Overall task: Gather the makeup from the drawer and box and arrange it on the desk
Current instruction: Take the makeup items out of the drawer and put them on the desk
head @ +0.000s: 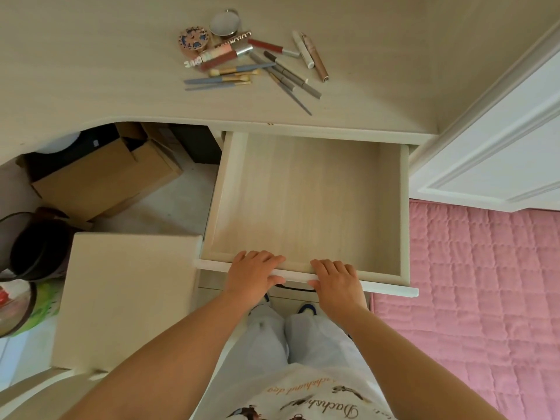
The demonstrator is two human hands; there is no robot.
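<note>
The drawer [306, 201] is pulled out from under the bench [91, 71], its floor bare. The left hand [253, 275] and right hand [338, 283] are laid side by side on the drawer's front edge, fingers over the rim, thumbs on the outer face; each grip is closed on that edge. The makeup [251, 59] is piled loosely on the bench beyond the drawer: a round compact [194, 40], a small mirror [225, 23], lip gloss tubes [225, 54], brushes [221, 80] and pencils [291, 77] overlapping. A cardboard box [100, 174] is seen left of the drawer, under the bench. A pink quilt [485, 283] lies right of the drawer.
</note>
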